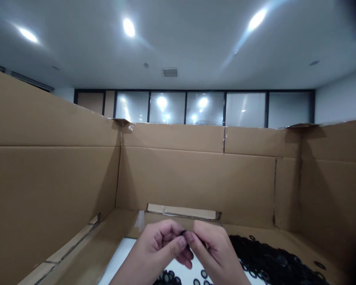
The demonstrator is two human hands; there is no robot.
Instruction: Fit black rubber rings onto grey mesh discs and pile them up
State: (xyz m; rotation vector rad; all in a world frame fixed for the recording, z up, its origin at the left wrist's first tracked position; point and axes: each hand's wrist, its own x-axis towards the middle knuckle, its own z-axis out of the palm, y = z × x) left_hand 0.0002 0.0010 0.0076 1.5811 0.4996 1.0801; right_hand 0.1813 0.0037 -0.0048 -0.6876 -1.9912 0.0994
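Observation:
Low in the middle of the view, my left hand [163,247] and my right hand [215,245] meet fingertip to fingertip. Both are closed in a pinch on one small black ring [183,232], which shows only in part between the thumbs and fingers. Beneath my hands lies a white sheet or board [121,253]. Several loose rings [204,274] rest on it between my wrists, and a small cluster of black rings [167,278] sits by my left wrist, cut off by the lower edge.
A large heap of black rings [273,259] spreads at the right, with a stray ring [319,265] beside it. Tall cardboard walls [195,178] stand at the back, left and right. A folded cardboard strip [184,211] lies along the back wall's foot.

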